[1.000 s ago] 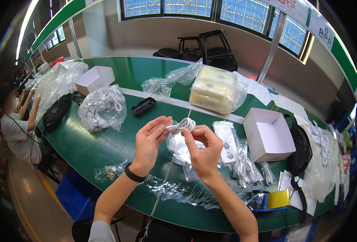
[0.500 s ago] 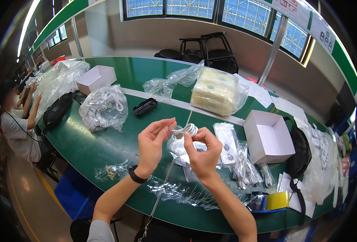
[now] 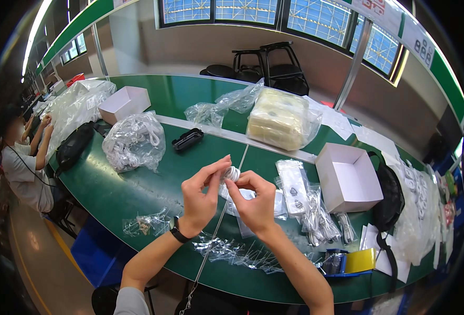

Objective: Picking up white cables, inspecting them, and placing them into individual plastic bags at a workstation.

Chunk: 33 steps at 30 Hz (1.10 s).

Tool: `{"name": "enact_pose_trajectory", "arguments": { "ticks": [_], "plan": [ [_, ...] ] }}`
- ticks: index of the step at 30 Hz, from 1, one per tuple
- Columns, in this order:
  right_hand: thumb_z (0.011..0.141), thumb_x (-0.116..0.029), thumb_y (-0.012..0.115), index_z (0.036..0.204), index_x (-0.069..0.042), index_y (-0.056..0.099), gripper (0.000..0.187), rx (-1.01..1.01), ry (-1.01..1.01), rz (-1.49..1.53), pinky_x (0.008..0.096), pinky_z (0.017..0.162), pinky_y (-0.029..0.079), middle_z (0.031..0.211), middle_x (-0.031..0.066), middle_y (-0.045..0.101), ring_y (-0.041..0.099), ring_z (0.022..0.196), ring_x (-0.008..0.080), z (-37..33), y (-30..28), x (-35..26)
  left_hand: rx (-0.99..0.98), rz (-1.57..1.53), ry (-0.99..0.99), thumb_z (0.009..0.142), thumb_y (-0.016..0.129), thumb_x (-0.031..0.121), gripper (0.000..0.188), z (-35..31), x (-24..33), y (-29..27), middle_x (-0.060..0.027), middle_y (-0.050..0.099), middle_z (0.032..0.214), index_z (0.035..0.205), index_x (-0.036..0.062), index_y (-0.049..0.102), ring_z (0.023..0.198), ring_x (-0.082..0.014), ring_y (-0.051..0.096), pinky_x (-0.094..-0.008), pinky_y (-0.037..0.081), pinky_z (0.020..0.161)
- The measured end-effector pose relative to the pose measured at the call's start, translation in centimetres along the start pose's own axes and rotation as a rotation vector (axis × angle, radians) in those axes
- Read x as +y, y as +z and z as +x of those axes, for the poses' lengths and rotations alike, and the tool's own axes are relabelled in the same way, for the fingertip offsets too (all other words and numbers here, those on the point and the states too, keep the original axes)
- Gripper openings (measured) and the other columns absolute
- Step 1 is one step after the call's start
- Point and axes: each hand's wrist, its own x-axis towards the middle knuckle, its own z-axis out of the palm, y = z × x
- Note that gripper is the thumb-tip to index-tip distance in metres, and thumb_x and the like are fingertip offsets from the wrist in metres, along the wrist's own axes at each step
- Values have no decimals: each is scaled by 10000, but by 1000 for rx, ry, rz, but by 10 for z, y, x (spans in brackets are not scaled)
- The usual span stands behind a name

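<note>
Between my two hands, above the green table, is a small coil of white cable (image 3: 232, 174). My left hand (image 3: 200, 194), with a black band on its wrist, presses its fingertips against the coil's left side. My right hand (image 3: 255, 199) pinches the coil from the right with thumb and bent fingers. Beneath the hands lie flat clear plastic bags (image 3: 277, 206). Right of them are white packets (image 3: 293, 188) and bagged white cables (image 3: 318, 218). Silvery twist ties (image 3: 237, 252) are strewn along the near table edge.
An open white box (image 3: 347, 181) stands to the right, near a black pouch (image 3: 389, 197). Farther back sits a bagged pale stack (image 3: 279, 121). A bag of white cables (image 3: 135, 142) and a black case (image 3: 188, 139) lie left. Another person (image 3: 24, 163) sits far left.
My right hand has moved left toward my left hand, bringing the cable coil slightly left. Both hands now close in around the coil.
</note>
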Motion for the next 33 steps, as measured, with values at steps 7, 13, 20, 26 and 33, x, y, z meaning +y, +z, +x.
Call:
{"name": "enact_pose_trajectory", "arguments": {
  "ticks": [7, 13, 20, 26, 33],
  "plan": [
    [765, -48, 761, 739, 4, 588, 183, 13, -220, -353, 294, 558, 424, 697, 59, 549, 535, 617, 165, 3, 0, 1, -17, 22, -23, 963, 521, -23, 174, 1, 1, -2, -191, 669, 1175, 1086, -55, 640, 1054, -222, 668, -292, 542, 873],
    [699, -36, 780, 709, -28, 581, 200, -16, -329, -349, 330, 543, 382, 690, 76, 489, 489, 615, 209, -1, 0, -10, -4, 14, -28, 963, 518, -31, 175, 5, -3, -3, -194, 667, 1174, 1085, -56, 641, 1049, -227, 671, -295, 541, 876],
    [692, -62, 769, 739, -45, 586, 190, -75, -216, -289, 366, 577, 392, 747, 78, 496, 500, 651, 261, -1, 1, -4, -6, -274, -133, 970, 509, -36, 188, 5, -3, -1, -189, 654, 1192, 1121, -80, 611, 1061, -240, 665, -300, 534, 899],
    [671, -23, 787, 804, -44, 651, 191, -82, -425, -409, 331, 551, 414, 739, 74, 534, 529, 650, 229, 4, -6, -10, -24, -248, -129, 969, 516, -23, 195, 6, -7, -3, -191, 653, 1190, 1135, -81, 599, 1066, -238, 661, -305, 538, 903],
    [708, -46, 759, 883, -56, 655, 203, -188, -557, -342, 349, 575, 419, 781, 61, 548, 537, 661, 240, 5, -9, -14, -33, -418, -224, 969, 510, -12, 215, 15, -5, -14, -190, 649, 1194, 1158, -84, 582, 1053, -249, 667, -322, 543, 904]
  ]
}}
